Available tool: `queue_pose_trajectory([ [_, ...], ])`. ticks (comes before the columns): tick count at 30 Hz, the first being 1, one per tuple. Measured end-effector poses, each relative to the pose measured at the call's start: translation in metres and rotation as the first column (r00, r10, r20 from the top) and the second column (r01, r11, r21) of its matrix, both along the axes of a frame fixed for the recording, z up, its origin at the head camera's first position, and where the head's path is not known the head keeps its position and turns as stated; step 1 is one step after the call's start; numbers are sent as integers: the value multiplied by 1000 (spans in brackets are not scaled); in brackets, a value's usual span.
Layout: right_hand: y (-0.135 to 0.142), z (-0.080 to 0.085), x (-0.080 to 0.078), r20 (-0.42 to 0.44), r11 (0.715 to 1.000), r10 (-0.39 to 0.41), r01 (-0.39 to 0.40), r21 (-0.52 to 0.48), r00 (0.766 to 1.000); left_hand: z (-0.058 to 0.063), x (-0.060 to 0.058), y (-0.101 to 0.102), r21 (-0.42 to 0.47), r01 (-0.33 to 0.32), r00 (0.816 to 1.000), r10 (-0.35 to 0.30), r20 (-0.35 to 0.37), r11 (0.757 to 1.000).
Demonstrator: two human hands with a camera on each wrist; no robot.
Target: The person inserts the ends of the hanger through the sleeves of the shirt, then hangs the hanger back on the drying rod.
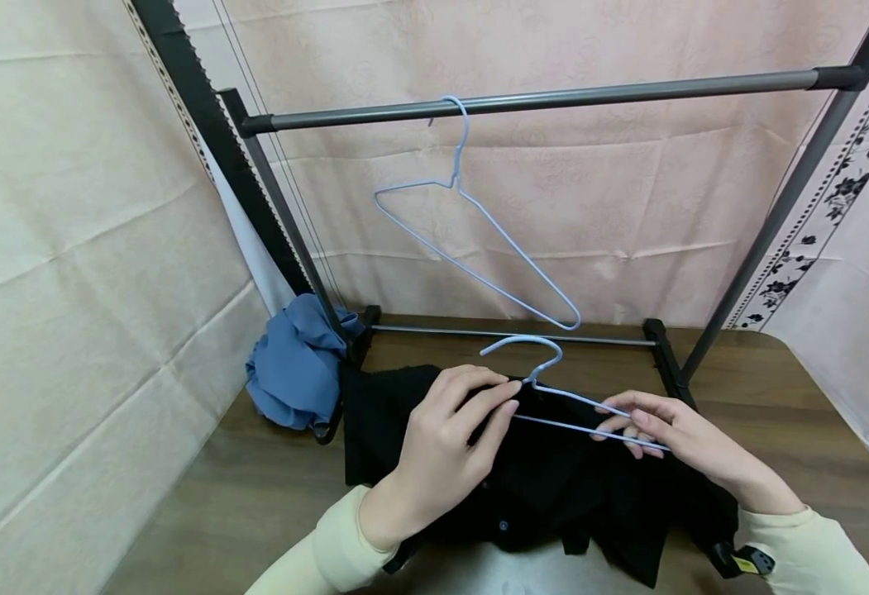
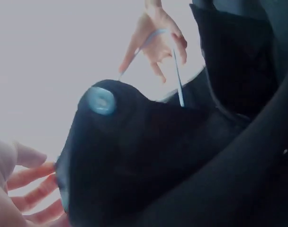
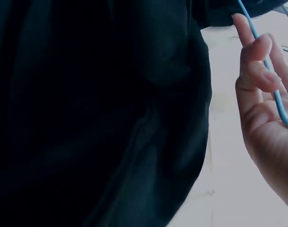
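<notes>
A black buttoned shirt (image 1: pixel 553 496) lies over the table below the rack, with a pale button (image 2: pixel 102 100) showing in the left wrist view. A light blue hanger (image 1: pixel 531 340) has its hook upright above the collar area; its left part is hidden by the cloth and my left hand. My left hand (image 1: pixel 449 446) pinches the shirt's edge beside the base of the hook. Around the bare right end of the hanger curl the fingers of my right hand (image 1: pixel 665 430), also visible in the right wrist view with the blue hanger wire (image 3: pixel 277 97) across the fingers.
A second blue hanger (image 1: pixel 479 277) hangs from the rack's grey bar (image 1: pixel 553 101), right above the work. Crumpled blue cloth (image 1: pixel 296 364) sits by the left foot of the rack. The wooden table (image 1: pixel 747 372) is bordered by pale curtains (image 1: pixel 92 289).
</notes>
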State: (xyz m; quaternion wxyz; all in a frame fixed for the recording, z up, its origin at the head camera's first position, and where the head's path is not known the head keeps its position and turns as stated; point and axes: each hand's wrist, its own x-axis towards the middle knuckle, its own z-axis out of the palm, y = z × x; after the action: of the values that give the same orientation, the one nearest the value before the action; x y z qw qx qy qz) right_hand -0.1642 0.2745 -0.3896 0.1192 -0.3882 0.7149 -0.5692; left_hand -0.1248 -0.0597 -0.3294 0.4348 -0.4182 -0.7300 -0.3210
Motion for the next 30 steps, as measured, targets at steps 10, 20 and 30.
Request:
queue_pose_trajectory([
  [10,-8,-9,-1,21,995,-45,47,-85,999,7,3,7,-105,11,993,-23,-118,994],
  [20,-8,-20,1,-2,986,-47,47,-160,999,36,-7,-15,32,38,992,-34,-118,999],
  [30,-6,-22,2,20,983,-12,16,-183,1000,53,-34,-86,196,-105,985,75,157,975],
])
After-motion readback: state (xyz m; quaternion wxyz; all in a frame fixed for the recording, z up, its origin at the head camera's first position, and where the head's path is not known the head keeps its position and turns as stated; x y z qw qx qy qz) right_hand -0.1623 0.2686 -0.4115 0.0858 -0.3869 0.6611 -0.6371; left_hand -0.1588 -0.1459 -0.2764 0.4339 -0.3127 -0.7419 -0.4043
